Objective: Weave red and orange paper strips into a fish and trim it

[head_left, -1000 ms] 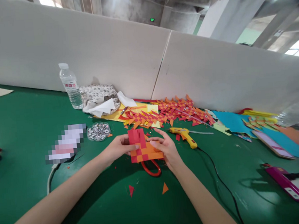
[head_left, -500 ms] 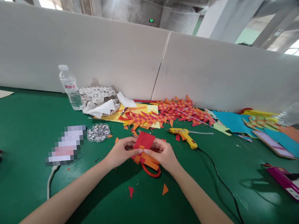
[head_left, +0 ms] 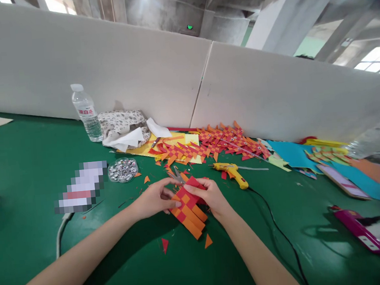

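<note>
Woven paper piece (head_left: 185, 199), pinched in part-curled left hand (head_left: 155, 199) and right hand (head_left: 214, 199); orange strips (head_left: 193, 227) may unweave if grips slacken.

My left hand (head_left: 152, 200) and right hand (head_left: 216, 198) are bare, the fingers (head_left: 163, 183) slim. My left forearm (head_left: 86, 247), lower left, and right forearm (head_left: 252, 248), lower right, are uncovered too, tapering to narrow wrists (head_left: 134, 212).

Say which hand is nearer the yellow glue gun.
Right: right hand is just left and nearside of the glue gun; left hand is farther left, across the woven paper.
</note>
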`<state>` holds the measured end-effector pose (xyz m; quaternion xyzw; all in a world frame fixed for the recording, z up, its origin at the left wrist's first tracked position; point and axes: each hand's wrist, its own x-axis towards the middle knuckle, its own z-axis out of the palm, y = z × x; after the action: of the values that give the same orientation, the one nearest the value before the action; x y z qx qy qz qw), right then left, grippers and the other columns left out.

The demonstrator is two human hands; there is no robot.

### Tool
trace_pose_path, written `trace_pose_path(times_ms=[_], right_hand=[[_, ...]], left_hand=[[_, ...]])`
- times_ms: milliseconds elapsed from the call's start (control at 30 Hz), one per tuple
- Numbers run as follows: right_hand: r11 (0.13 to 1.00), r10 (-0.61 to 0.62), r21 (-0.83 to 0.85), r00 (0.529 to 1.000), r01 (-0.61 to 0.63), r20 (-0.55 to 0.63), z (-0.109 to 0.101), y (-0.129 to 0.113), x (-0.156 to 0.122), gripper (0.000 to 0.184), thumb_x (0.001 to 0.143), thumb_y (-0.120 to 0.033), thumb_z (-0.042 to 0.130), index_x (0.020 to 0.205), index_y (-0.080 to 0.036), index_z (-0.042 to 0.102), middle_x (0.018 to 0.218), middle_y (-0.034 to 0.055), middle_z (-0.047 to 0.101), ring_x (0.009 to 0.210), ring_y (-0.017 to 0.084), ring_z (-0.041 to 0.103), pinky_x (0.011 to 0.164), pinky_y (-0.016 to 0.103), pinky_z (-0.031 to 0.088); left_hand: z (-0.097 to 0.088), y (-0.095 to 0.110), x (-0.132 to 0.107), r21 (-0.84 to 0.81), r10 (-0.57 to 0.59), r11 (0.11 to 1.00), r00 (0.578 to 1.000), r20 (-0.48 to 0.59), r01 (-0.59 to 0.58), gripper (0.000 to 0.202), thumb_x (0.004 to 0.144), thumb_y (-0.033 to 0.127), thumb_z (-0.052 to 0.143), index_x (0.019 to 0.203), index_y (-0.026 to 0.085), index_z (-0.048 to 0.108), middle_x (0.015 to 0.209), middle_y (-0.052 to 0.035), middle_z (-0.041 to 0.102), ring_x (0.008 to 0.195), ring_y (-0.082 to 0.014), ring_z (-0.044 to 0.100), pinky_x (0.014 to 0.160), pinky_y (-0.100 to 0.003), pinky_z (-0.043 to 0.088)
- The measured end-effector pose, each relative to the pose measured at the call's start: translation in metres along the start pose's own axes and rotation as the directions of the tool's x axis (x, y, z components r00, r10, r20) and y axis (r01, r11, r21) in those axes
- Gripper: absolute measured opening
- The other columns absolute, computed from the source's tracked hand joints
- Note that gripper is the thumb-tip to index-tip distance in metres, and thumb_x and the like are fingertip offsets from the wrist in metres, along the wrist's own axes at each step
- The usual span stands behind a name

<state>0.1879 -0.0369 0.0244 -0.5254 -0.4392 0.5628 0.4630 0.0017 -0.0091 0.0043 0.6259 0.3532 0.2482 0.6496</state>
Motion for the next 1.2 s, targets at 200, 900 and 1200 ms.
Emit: trace_pose_path(times_ms=[200,900,1200], right_hand=[[0.998,0.022,0.058,1.0,-0.021,-0.017,-0.0019,0.0015,0.0025,0.027,0.052,-0.034,0.081,0.069,-0.016,0.07,0.066,0.0027,0.069,0.058,0.016,0.062,0.058,0.029,0.048],[0.996,0.029,0.086,1.0,-0.028,-0.011,-0.0001,0.0005,0.0006,0.025,0.052,-0.033,0.081,0.068,-0.016,0.071,0.066,0.0029,0.07,0.057,0.017,0.062,0.058,0.029,0.048],[0.992,0.048,0.115,0.999,-0.048,0.004,0.0005,-0.0003,-0.0004,0.024,0.051,-0.03,0.082,0.067,-0.016,0.07,0.064,0.0024,0.07,0.057,0.016,0.062,0.059,0.029,0.048]], left_hand=[[0.0008,0.0012,-0.0031,0.061,0.143,0.988,0.989,-0.022,-0.142,0.052,0.066,0.035,0.073,0.11,0.024,0.049,0.091,-0.0016,0.061,0.058,-0.0083,0.057,0.051,-0.02,0.046],[0.0002,0.0046,-0.0035,0.138,0.168,0.978,0.983,-0.072,-0.157,0.041,0.066,0.04,0.071,0.098,0.02,0.053,0.08,-0.0007,0.064,0.065,-0.0129,0.061,0.056,-0.021,0.044],[0.0007,0.0061,-0.0047,0.173,0.198,0.966,0.98,-0.034,-0.189,0.035,0.07,0.04,0.068,0.093,0.02,0.051,0.08,0.0002,0.063,0.057,-0.0092,0.055,0.05,-0.019,0.038]])
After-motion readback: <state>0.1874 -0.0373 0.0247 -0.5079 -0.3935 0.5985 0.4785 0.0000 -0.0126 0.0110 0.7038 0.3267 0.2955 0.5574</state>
